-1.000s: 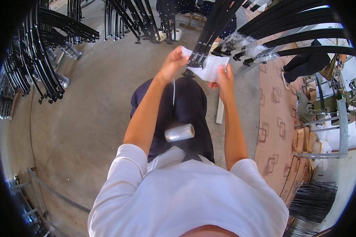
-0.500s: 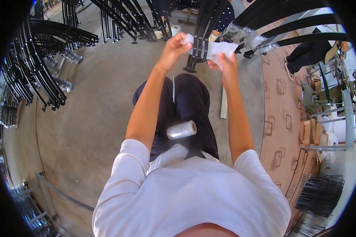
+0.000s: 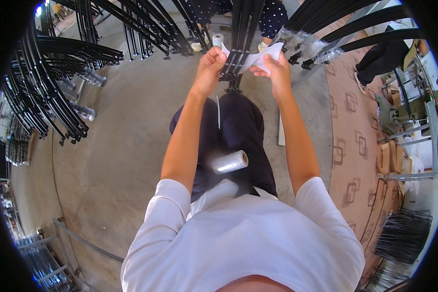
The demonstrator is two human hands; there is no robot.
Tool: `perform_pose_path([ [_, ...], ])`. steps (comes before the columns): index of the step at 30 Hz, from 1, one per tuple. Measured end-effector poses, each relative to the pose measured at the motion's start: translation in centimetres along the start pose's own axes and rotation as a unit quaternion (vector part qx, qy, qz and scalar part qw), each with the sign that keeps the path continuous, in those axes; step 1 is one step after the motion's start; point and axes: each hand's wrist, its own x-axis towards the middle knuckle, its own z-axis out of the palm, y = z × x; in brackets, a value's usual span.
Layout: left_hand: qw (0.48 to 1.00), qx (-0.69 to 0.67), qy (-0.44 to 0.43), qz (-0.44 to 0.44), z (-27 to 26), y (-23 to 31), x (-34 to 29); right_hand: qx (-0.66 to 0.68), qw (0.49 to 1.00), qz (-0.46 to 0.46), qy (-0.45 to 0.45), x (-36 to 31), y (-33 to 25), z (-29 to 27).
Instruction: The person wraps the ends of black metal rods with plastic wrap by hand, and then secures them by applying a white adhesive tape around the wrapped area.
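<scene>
left hand (image 3: 210, 62): clenched on one end of white wrap sheet (image 3: 258, 57)
right hand (image 3: 277, 65): gripping the other end
sheet: stretched across black metal bars (image 3: 239, 44), touching them
progress: wrap looks just begun, bars mostly bare
film roll (image 3: 229, 162): resting on lap

Both hands raised before the body — left hand (image 3: 210, 62) and right hand (image 3: 277, 65) grip a white sheet (image 3: 259, 56) stretched against black metal bars (image 3: 239, 44). Roll of clear film (image 3: 229, 162) rests on the lap.
</scene>
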Motion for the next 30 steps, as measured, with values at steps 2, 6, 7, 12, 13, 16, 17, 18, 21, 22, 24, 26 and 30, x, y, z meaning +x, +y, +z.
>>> perform_pose_path([
  [2, 1.0, 0.003, -0.009, 0.002, -0.4, -0.3, 0.3, 0.002, 1.0, 0.002, 0.005, 0.0, 0.2, 0.2],
  [6, 1.0, 0.01, -0.006, 0.004, 0.5, 0.1, 0.3, -0.003, 1.0, 0.002, 0.023, 0.3, 0.4, 1.2],
  [7, 1.0, 0.014, -0.006, 0.002, 0.4, -0.1, 0.4, -0.015, 1.0, 0.008, 0.021, 0.6, 0.6, 1.5],
  [12, 1.0, 0.014, 0.01, 0.026, 1.6, -0.3, 0.7, -0.114, 0.992, -0.033, 0.044, 2.7, 2.8, 2.9],
  [13, 0.999, -0.016, -0.012, 0.049, 2.5, -0.2, 0.7, -0.079, 0.989, -0.109, 0.06, 3.9, 4.9, 2.6],
  [16, 0.996, 0.079, 0.0, 0.036, 1.2, -0.6, -0.1, -0.045, 0.993, -0.082, 0.078, 2.4, 3.6, 4.2],
  [17, 0.976, 0.178, 0.008, 0.123, 1.4, -0.8, -0.1, -0.04, 0.99, -0.094, 0.092, 2.5, 3.8, 4.3],
  [18, 0.97, 0.204, 0.011, 0.128, 1.5, -0.9, -0.4, -0.03, 0.991, -0.091, 0.091, 2.4, 3.8, 4.2],
  [21, 0.965, 0.232, 0.002, 0.122, 2.3, -0.6, -1.5, -0.038, 0.992, -0.093, 0.074, 2.4, 3.2, 3.8],
  [22, 0.973, 0.206, -0.012, 0.105, 2.9, -0.5, -2.0, -0.069, 0.991, -0.1, 0.059, 2.6, 2.9, 3.4],
  [24, 0.981, 0.171, -0.007, 0.089, 3.8, 0.1, -2.6, -0.113, 0.989, -0.089, 0.019, 2.5, 2.0, 3.4],
  [26, 0.984, 0.148, 0.024, 0.091, 4.1, 0.2, -2.8, -0.141, 0.988, -0.057, -0.026, 2.5, 0.7, 3.5],
  [30, 0.991, 0.101, 0.066, 0.063, 4.0, 0.1, -3.0, -0.222, 0.951, -0.054, -0.21, 2.9, -2.3, 3.4],
])
